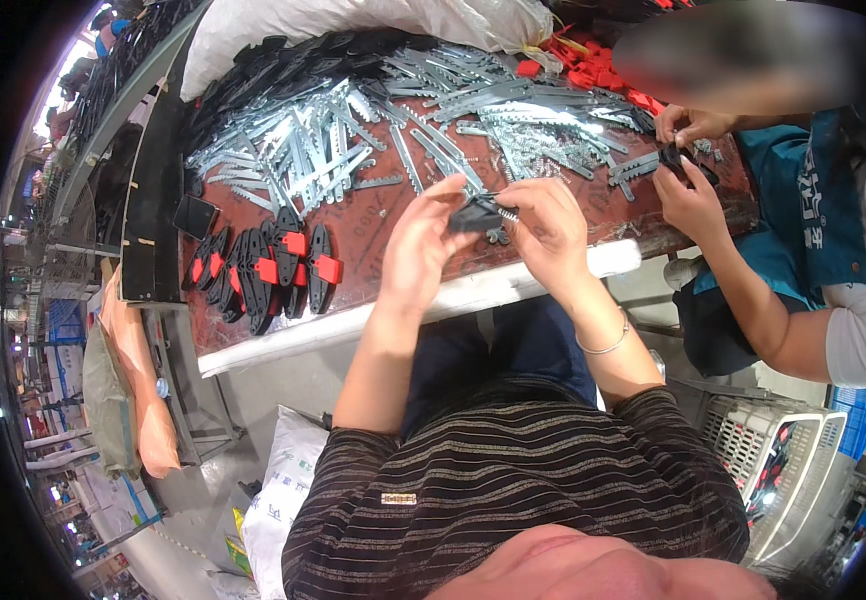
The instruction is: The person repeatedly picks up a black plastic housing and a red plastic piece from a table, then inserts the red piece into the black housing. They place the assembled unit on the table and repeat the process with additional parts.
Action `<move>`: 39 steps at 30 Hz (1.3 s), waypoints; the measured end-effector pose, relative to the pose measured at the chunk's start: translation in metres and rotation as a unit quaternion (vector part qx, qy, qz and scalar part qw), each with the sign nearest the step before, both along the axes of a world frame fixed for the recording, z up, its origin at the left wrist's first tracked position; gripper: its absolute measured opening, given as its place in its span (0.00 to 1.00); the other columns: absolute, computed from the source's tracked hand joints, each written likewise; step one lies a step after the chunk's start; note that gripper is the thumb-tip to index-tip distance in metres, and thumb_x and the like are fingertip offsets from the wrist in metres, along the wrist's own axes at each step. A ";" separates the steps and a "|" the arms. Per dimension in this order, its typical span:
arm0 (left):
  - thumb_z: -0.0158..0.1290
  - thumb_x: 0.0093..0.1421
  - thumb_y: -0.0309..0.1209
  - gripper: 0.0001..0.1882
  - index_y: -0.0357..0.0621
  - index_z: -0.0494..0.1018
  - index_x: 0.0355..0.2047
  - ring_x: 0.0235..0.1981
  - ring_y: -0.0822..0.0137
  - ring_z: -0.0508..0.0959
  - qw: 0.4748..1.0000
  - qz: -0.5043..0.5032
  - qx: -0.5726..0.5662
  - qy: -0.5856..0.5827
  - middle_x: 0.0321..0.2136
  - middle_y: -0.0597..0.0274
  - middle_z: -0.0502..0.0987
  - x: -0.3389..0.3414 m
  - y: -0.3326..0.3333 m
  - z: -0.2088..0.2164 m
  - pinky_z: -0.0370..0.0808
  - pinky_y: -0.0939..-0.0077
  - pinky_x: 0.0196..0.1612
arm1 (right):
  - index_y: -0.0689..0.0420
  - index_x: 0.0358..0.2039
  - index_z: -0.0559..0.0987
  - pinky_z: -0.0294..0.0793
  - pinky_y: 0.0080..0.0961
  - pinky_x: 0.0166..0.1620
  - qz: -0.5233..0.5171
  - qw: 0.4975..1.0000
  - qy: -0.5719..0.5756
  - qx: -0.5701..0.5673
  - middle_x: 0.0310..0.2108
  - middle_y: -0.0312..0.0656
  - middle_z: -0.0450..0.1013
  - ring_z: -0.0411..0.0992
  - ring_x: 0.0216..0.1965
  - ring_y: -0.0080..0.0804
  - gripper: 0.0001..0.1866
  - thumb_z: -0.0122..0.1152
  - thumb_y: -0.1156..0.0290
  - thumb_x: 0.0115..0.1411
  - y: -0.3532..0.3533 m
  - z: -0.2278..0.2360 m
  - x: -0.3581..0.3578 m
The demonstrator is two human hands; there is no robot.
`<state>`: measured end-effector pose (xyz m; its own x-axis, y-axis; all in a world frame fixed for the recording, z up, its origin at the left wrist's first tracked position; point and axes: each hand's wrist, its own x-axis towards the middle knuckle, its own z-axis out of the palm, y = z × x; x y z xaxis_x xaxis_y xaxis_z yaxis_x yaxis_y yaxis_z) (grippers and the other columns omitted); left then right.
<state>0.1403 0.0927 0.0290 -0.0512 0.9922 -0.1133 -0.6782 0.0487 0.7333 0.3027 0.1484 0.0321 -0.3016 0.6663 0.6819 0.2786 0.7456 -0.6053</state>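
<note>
Over the near edge of the table, my left hand (418,243) grips a dark plastic part (471,216) between thumb and fingers. At that part's right end, a small metal coil spring (507,214) shows against the fingertips of my right hand (551,232), which are closed in a pinch. Just beyond my hands lie loose toothed metal strips (431,148). Left of my left hand is a group of black plastic pieces with red tabs (262,270), laid side by side. My fingers cover parts of the plastic part and the spring.
A heap of toothed metal strips (318,150) and small metal bits (528,145) spread over the brown tabletop (363,235). Red parts (593,68) are piled at the far right. A co-worker's hands (691,190) handle a black part at the right. White padding (473,293) runs along the near edge.
</note>
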 end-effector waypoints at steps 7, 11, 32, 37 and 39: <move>0.51 0.59 0.27 0.14 0.37 0.68 0.45 0.30 0.70 0.78 0.996 -0.057 -0.055 0.051 0.32 0.62 0.75 -0.011 0.005 0.002 0.76 0.77 0.29 | 0.55 0.33 0.76 0.69 0.34 0.44 0.030 0.989 -0.091 0.112 0.36 0.40 0.71 0.70 0.40 0.40 0.16 0.58 0.82 0.40 -0.005 0.039 -0.005; 0.49 0.60 0.28 0.12 0.40 0.67 0.44 0.31 0.70 0.76 1.000 0.012 0.010 -0.009 0.31 0.63 0.75 -0.048 0.028 -0.037 0.73 0.81 0.33 | 0.57 0.34 0.73 0.66 0.31 0.47 0.500 0.840 0.152 -0.142 0.40 0.45 0.71 0.68 0.41 0.39 0.08 0.59 0.77 0.52 -0.043 0.090 0.005; 0.51 0.59 0.29 0.16 0.40 0.66 0.47 0.33 0.71 0.73 0.996 0.086 -0.020 0.002 0.34 0.64 0.71 -0.057 0.041 -0.038 0.72 0.79 0.38 | 0.48 0.15 0.60 0.63 0.41 0.44 0.777 0.405 0.411 -0.252 0.13 0.29 0.56 0.55 0.12 0.29 0.26 0.58 0.44 0.53 -0.051 0.110 -0.005; 0.52 0.58 0.28 0.15 0.44 0.67 0.46 0.33 0.66 0.77 0.997 0.060 -0.033 -0.027 0.33 0.64 0.74 -0.061 0.034 -0.035 0.75 0.76 0.33 | 0.49 0.14 0.60 0.58 0.36 0.45 0.811 0.359 0.380 -0.262 0.14 0.26 0.53 0.54 0.14 0.29 0.29 0.67 0.44 0.45 -0.042 0.096 -0.024; 0.51 0.59 0.27 0.15 0.42 0.67 0.47 0.33 0.67 0.77 0.997 0.062 -0.019 -0.039 0.34 0.63 0.74 -0.060 0.037 -0.034 0.75 0.78 0.34 | 0.49 0.14 0.61 0.58 0.36 0.45 0.814 0.336 0.373 -0.292 0.14 0.26 0.54 0.54 0.14 0.28 0.28 0.68 0.44 0.44 -0.044 0.093 -0.032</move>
